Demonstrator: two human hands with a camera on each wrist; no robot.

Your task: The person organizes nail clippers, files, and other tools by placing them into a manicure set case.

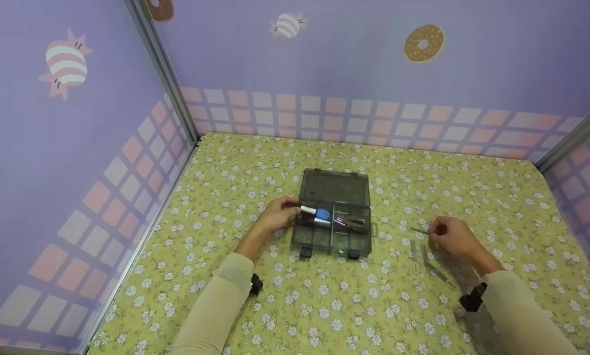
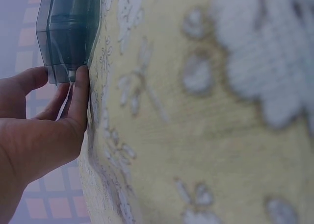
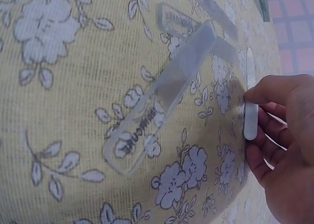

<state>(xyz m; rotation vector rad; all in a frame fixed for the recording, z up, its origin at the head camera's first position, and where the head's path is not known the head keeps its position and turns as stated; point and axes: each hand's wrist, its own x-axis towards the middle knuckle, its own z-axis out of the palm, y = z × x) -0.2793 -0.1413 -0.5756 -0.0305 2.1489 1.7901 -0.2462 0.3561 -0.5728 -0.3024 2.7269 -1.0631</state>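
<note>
A grey see-through plastic box [image 1: 342, 244] stands with its lid [image 1: 334, 187] folded back. My left hand [image 1: 277, 215] holds its left side; in the left wrist view the thumb is on one side of the box wall [image 2: 68, 42] and the fingers on the other. A white tube with a blue end [image 1: 316, 212] lies in the upper left compartment. To the right, my right hand [image 1: 452, 239] pinches a slim pale nail file [image 3: 250, 111] between thumb and fingers, low over the cloth. Beside that hand lie clear flat strips [image 3: 162, 94] with dark lettering.
A yellow flowered cloth [image 1: 236, 305] covers the table. Small slender items [image 1: 349, 222] lie in the box's right compartment. Two black latches [image 1: 306, 253] stick out at the box's front. Patterned panels [image 1: 324, 59] enclose the table at the back and sides.
</note>
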